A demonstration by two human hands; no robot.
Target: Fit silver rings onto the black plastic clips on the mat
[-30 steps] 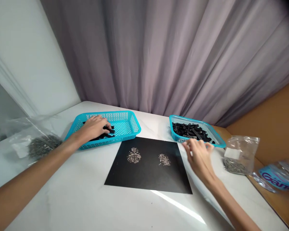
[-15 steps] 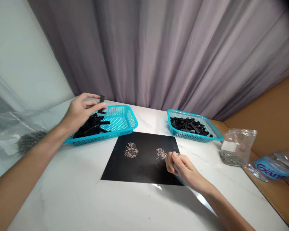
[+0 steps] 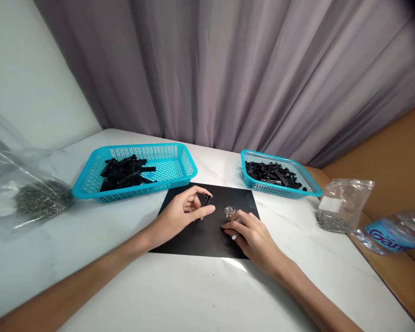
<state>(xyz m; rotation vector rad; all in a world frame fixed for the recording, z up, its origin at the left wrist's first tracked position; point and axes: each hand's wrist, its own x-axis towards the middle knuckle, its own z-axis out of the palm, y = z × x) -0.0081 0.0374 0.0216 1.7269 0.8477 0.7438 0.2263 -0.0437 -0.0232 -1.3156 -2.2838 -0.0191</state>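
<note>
My left hand is closed over the black mat, with a small black plastic piece gripped between thumb and fingers. Beside a pile of small silver metal pieces, perhaps screws or pins, my right hand is low on the mat with its fingertips drawn together. What those fingers hold, if anything, is too small to make out. A ring sits on one of them. The other metal pile is mostly hidden behind my left hand.
A turquoise basket with black plastic pieces stands at back left, another basket of black parts at back right. Clear bags of small metal pieces lie far left and right. A water bottle lies at the right edge.
My left hand has come from above the left basket to the mat, carrying the black plastic piece. My right hand has turned over and its fingers now reach down beside the right metal pile.
</note>
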